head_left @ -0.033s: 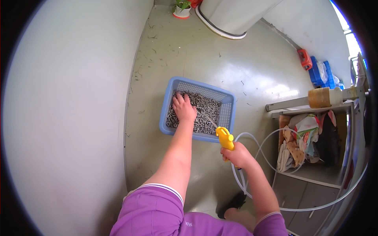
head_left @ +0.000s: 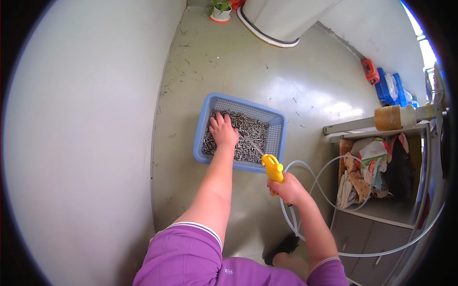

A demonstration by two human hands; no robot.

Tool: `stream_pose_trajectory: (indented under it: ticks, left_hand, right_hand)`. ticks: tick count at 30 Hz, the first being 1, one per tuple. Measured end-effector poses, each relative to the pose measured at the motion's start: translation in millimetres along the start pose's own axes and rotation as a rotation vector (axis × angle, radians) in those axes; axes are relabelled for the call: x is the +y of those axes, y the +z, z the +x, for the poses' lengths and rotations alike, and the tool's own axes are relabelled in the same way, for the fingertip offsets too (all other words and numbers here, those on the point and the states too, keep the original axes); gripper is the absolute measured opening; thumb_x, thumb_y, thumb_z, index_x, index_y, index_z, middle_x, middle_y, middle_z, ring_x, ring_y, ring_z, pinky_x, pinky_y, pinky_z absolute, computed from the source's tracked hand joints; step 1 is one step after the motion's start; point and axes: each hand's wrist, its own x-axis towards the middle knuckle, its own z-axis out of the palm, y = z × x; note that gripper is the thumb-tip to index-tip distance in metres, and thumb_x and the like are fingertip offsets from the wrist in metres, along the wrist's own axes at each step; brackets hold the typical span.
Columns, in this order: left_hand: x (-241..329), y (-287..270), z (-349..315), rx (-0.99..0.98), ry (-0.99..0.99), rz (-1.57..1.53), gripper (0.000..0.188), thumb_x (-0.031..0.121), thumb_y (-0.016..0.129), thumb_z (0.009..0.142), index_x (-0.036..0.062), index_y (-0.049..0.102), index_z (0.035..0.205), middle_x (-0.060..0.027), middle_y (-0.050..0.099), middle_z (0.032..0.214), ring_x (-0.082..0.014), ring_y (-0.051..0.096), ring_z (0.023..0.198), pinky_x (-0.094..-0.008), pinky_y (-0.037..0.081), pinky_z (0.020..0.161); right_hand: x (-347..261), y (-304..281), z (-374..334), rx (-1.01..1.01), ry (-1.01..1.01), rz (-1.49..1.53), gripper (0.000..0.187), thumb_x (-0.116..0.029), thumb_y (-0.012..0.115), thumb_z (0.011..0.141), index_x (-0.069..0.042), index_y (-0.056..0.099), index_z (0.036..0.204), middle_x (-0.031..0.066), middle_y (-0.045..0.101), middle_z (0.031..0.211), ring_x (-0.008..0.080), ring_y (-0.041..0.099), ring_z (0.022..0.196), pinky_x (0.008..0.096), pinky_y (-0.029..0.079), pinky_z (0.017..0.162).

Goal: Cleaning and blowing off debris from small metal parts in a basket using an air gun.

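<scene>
A blue perforated plastic basket [head_left: 199, 131] sits on the floor [head_left: 181, 114], near the floor's left edge, with small cylindrical metal pins [head_left: 254, 127] spread across its bottom. The left hand [head_left: 223, 132] rests on the pins toward the basket's far left corner, its fingers spread apart. The right hand [head_left: 286, 187] is clamped around the handle of a yellow air blow gun [head_left: 273, 167] (a translucent hose [head_left: 372, 254] trails off rightward). Its thin nozzle [head_left: 255, 147] reaches over the basket's near edge, by the right corner, pointing toward the left hand.

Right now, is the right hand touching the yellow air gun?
Touching: the head view shows the right hand wrapped around the yellow air gun.
</scene>
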Motion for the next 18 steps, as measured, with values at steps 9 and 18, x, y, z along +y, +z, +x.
stream_pose_trajectory:
  ticks: [9, 18]
  left_hand:
    - [-4, -3, 2, -0.193, 0.05, -0.087, 0.014, 0.019, 0.066, 0.07, 0.0117, 0.063, 0.082, -0.0048, 0.055, 0.103, -0.027, 0.049, 0.098, -0.0432, 0.039, 0.086]
    - [2, 5, -4, -0.054, 0.066, -0.032, 0.067, 0.036, 0.078, 0.062, 0.0091, 0.051, 0.118, -0.0122, 0.044, 0.125, -0.0306, 0.036, 0.122, -0.046, 0.03, 0.1]
  right_hand:
    - [32, 14, 11, -0.023, -0.003, 0.082, 0.029, -0.03, 0.056, 0.078, -0.002, 0.06, 0.086, 0.0082, 0.064, 0.072, 0.0205, 0.061, 0.07, 0.0329, 0.047, 0.069]
    - [41, 16, 10, -0.03, -0.034, 0.149, 0.028, -0.028, 0.056, 0.078, -0.002, 0.06, 0.086, 0.0083, 0.064, 0.072, 0.0199, 0.061, 0.07, 0.033, 0.047, 0.069]
